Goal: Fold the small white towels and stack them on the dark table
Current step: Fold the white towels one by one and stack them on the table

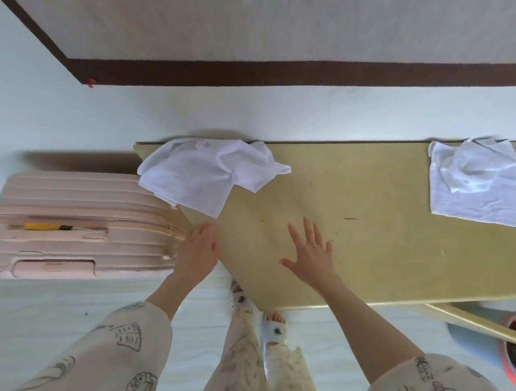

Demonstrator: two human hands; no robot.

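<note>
A crumpled white towel (202, 173) lies over the far left corner of the olive-yellow table (353, 230), partly hanging past its left edge. Another white towel (478, 186), flat beneath with a bunched piece on top, rests at the far right of the table. My left hand (198, 249) hovers at the table's left edge, below the crumpled towel, fingers loosely curled and holding nothing. My right hand (312, 253) is spread open over the table's middle-left, palm down, empty.
A pink hard-shell suitcase (78, 227) lies on the floor to the left of the table, with a yellow-handled tool (47, 227) on it. My legs and sandalled feet (274, 324) stand at the table's near edge. An orange-rimmed object (512, 346) sits at lower right.
</note>
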